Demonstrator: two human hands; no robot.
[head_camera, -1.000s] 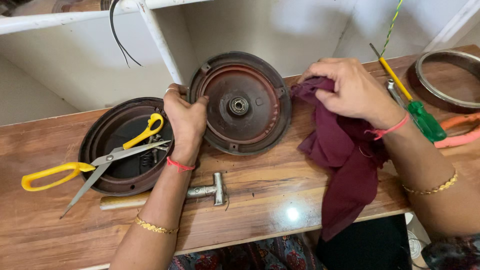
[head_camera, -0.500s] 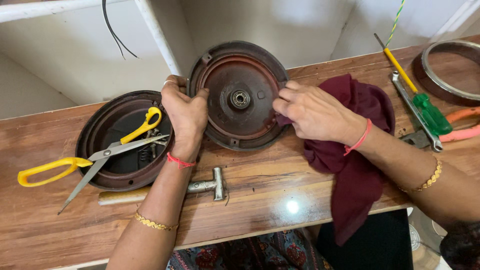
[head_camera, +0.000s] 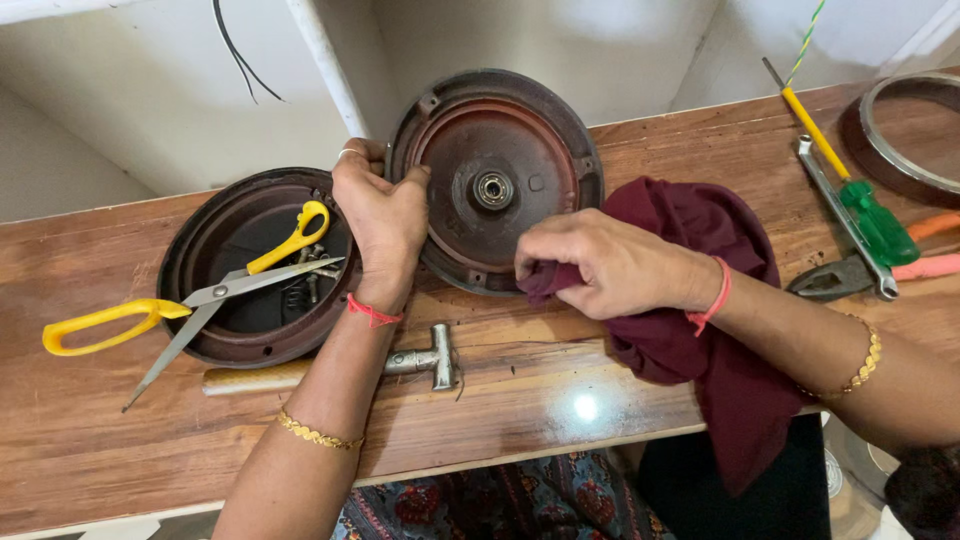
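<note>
Far left on my feed, yellow-handled scissors (head_camera: 185, 305) lie open across a round, dark metal cover (head_camera: 210, 250), shallow like a dish, with small screws (head_camera: 312, 275) loose inside it. Just below that, a hammer (head_camera: 395, 362) with a pale wooden handle and a dull steel head rests flat on the scuffed wooden bench (head_camera: 100, 440).

Now the left hand (head_camera: 380, 215), red thread at the wrist: it's clamped over the left rim of a second round cover (head_camera: 495, 175), fingers curled behind the edge, thumb on the front. That cover stands tilted up on its edge against the white wall, rusty-brown, ribbed in rings, with a shiny bearing at its centre.

Next over, the right hand (head_camera: 600, 265) is closed on a bunched maroon cloth (head_camera: 700, 290), pressing the wad to the cover's lower right face; the rest of the soft cloth drapes over the bench edge.

Far right, a flat steel spanner (head_camera: 835, 205) lies beside a green-handled screwdriver (head_camera: 870, 215), what look like orange-handled pliers (head_camera: 900, 265), partly cut off, and a metal ring (head_camera: 915, 130) at the corner.
</note>
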